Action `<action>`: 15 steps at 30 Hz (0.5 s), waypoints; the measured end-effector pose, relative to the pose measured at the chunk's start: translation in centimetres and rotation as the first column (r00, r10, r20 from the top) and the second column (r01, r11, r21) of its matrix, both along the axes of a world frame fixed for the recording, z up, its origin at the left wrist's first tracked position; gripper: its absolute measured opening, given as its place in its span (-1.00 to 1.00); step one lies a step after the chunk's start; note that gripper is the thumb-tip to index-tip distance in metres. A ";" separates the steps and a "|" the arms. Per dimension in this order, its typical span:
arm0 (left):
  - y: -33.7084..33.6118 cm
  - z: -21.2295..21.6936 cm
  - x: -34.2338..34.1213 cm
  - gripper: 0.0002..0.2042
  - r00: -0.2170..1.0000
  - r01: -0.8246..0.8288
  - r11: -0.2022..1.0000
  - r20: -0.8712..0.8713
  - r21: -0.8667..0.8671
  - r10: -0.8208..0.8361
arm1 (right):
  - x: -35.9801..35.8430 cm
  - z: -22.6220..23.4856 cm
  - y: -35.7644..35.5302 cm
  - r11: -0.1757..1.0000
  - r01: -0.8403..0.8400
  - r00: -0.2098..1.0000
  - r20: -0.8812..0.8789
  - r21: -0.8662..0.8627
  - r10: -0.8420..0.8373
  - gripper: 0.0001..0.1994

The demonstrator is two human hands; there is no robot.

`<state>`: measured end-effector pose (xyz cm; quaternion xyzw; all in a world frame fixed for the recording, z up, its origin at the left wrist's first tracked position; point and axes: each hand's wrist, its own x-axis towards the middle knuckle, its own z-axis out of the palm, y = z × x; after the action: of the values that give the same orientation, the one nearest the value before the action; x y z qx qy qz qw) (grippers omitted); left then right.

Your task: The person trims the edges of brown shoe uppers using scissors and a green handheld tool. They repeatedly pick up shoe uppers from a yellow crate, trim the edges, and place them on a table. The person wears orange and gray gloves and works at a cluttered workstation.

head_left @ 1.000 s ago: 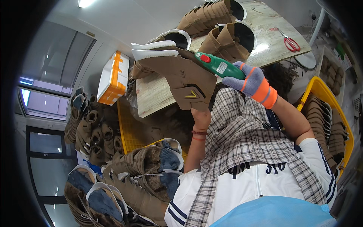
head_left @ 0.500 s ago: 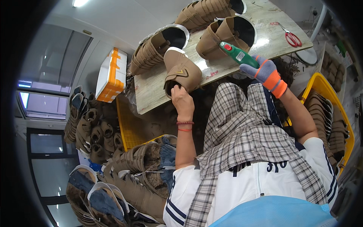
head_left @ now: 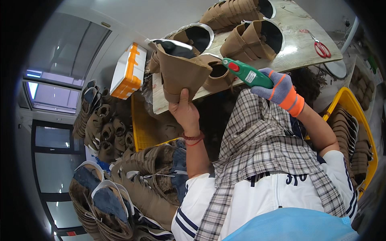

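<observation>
My left hand (head_left: 185, 114) is bare and grips a brown shoe upper (head_left: 183, 74) by its lower edge, thumb on the outside. The upper is lifted above the table's near edge, its dark lining showing at the top. Just behind it, another brown upper (head_left: 217, 82) rests at the table edge with its dark opening towards me. My right hand (head_left: 279, 90), in a grey and orange glove, is closed around a green hand-held tool (head_left: 250, 75) with a red button. The tool's front end points left, close to that second upper.
On the table (head_left: 297, 52) stand nested stacks of brown uppers (head_left: 245, 42) and red-handled scissors (head_left: 321, 49). A white box with orange tape (head_left: 129, 72) is to the left. Piled uppers (head_left: 140, 193) fill the lower left; a yellow crate (head_left: 372, 160) of uppers stands right.
My left hand has turned and now holds an upper higher, with a plain side showing. An upper sits at the table edge beside it. The green tool has tipped to point further left.
</observation>
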<state>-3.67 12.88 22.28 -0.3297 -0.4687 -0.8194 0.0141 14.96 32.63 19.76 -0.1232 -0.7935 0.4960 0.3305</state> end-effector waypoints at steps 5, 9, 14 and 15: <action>0.5 0.8 0.8 -0.62 0.969 0.177 0.974 0.150 0.139 -0.197 | 0.4 0.8 -0.2 0.987 0.033 0.999 0.000 0.156 -0.033 -0.46; 0.6 1.0 0.9 -0.62 0.919 0.318 0.928 0.177 0.195 -0.353 | 0.9 0.9 0.2 0.990 0.013 1.000 0.023 0.144 -0.016 -0.45; 0.9 -0.5 0.3 -0.64 0.943 0.306 0.948 0.108 0.084 -0.313 | 1.2 1.4 -0.2 0.988 -0.042 0.998 -0.034 0.147 0.047 -0.45; 1.0 -0.8 0.2 -0.64 0.946 0.301 0.951 0.107 0.075 -0.308 | 1.3 1.5 -0.2 0.989 -0.050 0.998 -0.024 0.137 0.054 -0.45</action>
<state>-3.46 13.86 21.48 -0.3489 -0.3883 -0.8429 -0.1304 16.28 32.41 21.23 -0.0726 -0.8237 0.4509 0.3360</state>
